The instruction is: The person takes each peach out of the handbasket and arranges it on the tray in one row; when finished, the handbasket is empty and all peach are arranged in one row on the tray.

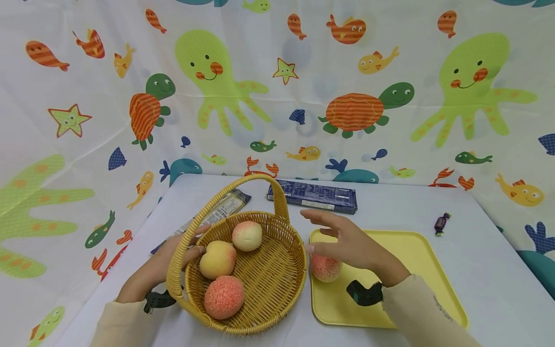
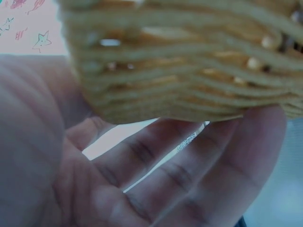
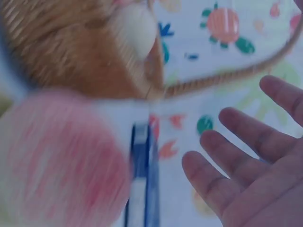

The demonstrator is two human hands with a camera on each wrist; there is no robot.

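Observation:
A wicker basket [image 1: 277,270] with a tall arched handle holds a reddish peach [image 1: 224,297], a yellow peach [image 1: 218,260] and a pale peach [image 1: 247,236] along its left side. My left hand [image 1: 173,255] grips the basket's left side, its thumb at the rim; in the left wrist view its fingers [image 2: 189,175] pass under the woven wall. Over the left part of a yellow tray [image 1: 407,241], my right hand [image 1: 353,243] hovers with fingers spread and holds nothing. Just below that hand lies another pinkish-red peach [image 1: 326,268], blurred in the right wrist view.
Behind the basket lies a dark blue box-like package [image 1: 314,195]. A silvery flat packet [image 1: 225,205] is partly hidden by the basket at the left. One small purple wrapped candy [image 1: 441,224] sits at the back right. A sea-animal printed curtain [image 1: 277,135] hangs behind the white table.

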